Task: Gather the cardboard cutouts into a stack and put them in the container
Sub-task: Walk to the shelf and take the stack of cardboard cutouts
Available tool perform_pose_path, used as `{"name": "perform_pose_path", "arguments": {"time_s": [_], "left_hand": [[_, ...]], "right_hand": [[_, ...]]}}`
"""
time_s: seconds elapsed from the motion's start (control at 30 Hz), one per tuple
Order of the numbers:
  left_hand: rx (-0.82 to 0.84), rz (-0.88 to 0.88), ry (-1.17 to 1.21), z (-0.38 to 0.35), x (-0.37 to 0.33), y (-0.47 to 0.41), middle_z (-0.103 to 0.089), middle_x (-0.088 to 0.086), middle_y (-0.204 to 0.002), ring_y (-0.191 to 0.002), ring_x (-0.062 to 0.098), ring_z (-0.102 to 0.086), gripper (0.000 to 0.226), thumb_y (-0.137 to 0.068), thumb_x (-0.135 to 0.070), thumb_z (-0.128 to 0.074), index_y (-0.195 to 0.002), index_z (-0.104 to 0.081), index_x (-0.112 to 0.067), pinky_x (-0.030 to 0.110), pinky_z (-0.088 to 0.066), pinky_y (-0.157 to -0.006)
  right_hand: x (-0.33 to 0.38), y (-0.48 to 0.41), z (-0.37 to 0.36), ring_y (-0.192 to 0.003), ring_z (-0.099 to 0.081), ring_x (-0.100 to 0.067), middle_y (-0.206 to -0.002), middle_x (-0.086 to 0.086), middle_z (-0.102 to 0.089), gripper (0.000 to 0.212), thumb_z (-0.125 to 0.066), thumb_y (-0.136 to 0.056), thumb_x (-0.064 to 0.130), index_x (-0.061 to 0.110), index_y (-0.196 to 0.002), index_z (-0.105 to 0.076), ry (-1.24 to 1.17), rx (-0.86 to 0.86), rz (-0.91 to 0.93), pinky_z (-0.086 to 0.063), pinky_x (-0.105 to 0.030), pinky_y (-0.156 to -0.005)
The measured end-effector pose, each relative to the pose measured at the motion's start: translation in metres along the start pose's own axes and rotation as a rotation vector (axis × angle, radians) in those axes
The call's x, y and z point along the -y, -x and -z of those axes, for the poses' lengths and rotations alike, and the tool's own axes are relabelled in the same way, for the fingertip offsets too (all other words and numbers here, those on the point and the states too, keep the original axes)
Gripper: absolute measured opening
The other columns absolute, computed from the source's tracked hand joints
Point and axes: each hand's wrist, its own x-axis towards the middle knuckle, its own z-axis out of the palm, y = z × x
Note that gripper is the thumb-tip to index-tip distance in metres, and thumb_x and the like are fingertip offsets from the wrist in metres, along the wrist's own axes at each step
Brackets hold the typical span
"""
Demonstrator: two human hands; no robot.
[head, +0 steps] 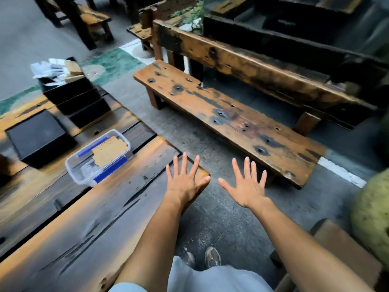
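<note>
Both hands are stretched forward with fingers spread wide, holding nothing: the left hand point(186, 181) over the near corner of the dark worn wooden table point(88, 220), the right hand point(245, 186) over the grey pavement. The tan cardboard cutouts point(109, 150) lie stacked in the clear plastic container with blue clips point(77, 172), left of the hands. Stacked black boxes point(75, 100) stand farther left; a weathered wooden bench point(231, 123) lies beyond.

table point(63, 207): wood planks, dark-stained, worn to orange, cracked grain, faint sheen
container point(72, 171): clear plastic, smooth, glossy
clips point(109, 171): blue plastic, smooth
cardboard cutouts point(109, 151): brown cardboard, matt, ragged edges
black box point(35, 135): matt black, smooth top; material unclear
bench point(231, 121): weathered wood, orange-brown, black-stained, pitted with holes
floor point(210, 218): grey concrete, rough, speckled
shorts point(210, 279): pale cloth, matt
</note>
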Motion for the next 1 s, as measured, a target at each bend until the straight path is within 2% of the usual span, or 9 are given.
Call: {"name": "perform_pose_path", "arguments": {"time_s": [0.13, 0.33, 0.4, 0.53, 0.6, 0.83, 1.0], "left_hand": [[-0.006, -0.119, -0.047, -0.004, -0.032, -0.013, 0.025, 0.007, -0.174, -0.160, 0.042, 0.020, 0.089, -0.093, -0.085, -0.016, -0.163, 0.019, -0.042, 0.066, 0.002, -0.127], [0.037, -0.349, -0.158, -0.001, -0.078, -0.034, 0.033, 0.003, -0.171, -0.158, 0.038, 0.027, 0.089, -0.092, -0.087, -0.013, -0.161, 0.023, -0.043, 0.065, 0.008, -0.127], [0.056, -0.414, -0.183, -0.002, -0.090, -0.038, 0.035, 0.002, -0.170, -0.158, 0.038, 0.029, 0.091, -0.087, -0.089, -0.007, -0.161, 0.023, -0.044, 0.066, 0.009, -0.126], [0.072, -0.529, -0.250, -0.005, -0.112, -0.041, 0.036, 0.001, -0.170, -0.157, 0.038, 0.030, 0.108, -0.064, -0.093, 0.017, -0.160, 0.025, -0.045, 0.067, 0.010, -0.126], [0.083, -0.596, -0.284, -0.009, -0.121, -0.041, 0.037, 0.001, -0.169, -0.156, 0.038, 0.032, 0.109, -0.062, -0.093, 0.020, -0.159, 0.026, -0.045, 0.067, 0.010, -0.125], [0.113, -0.787, -0.358, -0.015, -0.150, -0.028, 0.040, 0.000, -0.167, -0.155, 0.038, 0.035, 0.106, -0.065, -0.094, 0.017, -0.159, 0.025, -0.046, 0.068, 0.014, -0.124], [0.148, -0.933, -0.442, -0.031, -0.164, -0.004, 0.042, 0.000, -0.166, -0.155, 0.037, 0.036, 0.095, -0.081, -0.092, 0.001, -0.160, 0.024, -0.045, 0.069, 0.013, -0.123]], "right_hand": [[-0.025, 0.014, -0.003, -0.157, 0.022, -0.026, -0.168, -0.001, 0.029, 0.108, 0.003, -0.070, 0.101, 0.041, -0.159, 0.020, -0.027, -0.017, -0.106, 0.018, -0.063, -0.119], [-0.057, 0.043, -0.003, -0.156, 0.023, -0.024, -0.167, -0.001, 0.030, 0.107, 0.002, -0.071, 0.100, 0.041, -0.158, 0.021, -0.104, -0.076, -0.317, 0.022, -0.061, -0.117], [-0.066, 0.056, -0.004, -0.156, 0.025, -0.025, -0.166, -0.001, 0.032, 0.107, 0.003, -0.071, 0.100, 0.041, -0.158, 0.023, -0.127, -0.093, -0.387, 0.023, -0.061, -0.117], [-0.078, 0.082, -0.005, -0.155, 0.027, -0.027, -0.165, -0.001, 0.034, 0.107, 0.002, -0.071, 0.101, 0.041, -0.158, 0.022, -0.166, -0.126, -0.525, 0.025, -0.062, -0.115], [-0.081, 0.098, -0.010, -0.155, 0.028, -0.028, -0.165, 0.000, 0.035, 0.108, 0.002, -0.070, 0.101, 0.042, -0.158, 0.022, -0.189, -0.130, -0.598, 0.024, -0.063, -0.116], [-0.082, 0.149, -0.021, -0.154, 0.029, -0.031, -0.164, -0.001, 0.036, 0.107, 0.001, -0.070, 0.101, 0.042, -0.156, 0.025, -0.249, -0.159, -0.788, 0.023, -0.063, -0.117], [-0.068, 0.192, -0.042, -0.154, 0.028, -0.032, -0.165, -0.004, 0.035, 0.105, -0.002, -0.074, 0.099, 0.040, -0.157, 0.024, -0.296, -0.172, -0.939, 0.022, -0.063, -0.117]]}}
